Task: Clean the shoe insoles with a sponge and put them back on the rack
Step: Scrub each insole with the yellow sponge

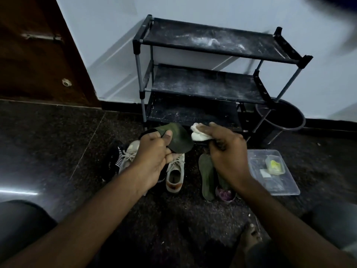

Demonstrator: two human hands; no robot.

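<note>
Green insole (178, 138) pinched in left hand (154, 161), white sponge (197, 135) in right hand (228, 151).

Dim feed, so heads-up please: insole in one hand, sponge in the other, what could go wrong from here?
1. The left hand pinches the green insole bent over; sponge pressure from the right hand might crease it or pop it loose.
2. The rack shelves carry white dust, so a freshly wiped insole laid there would likely get dirty again.
3. The second insole on the floor under the right wrist could catch drips.
</note>
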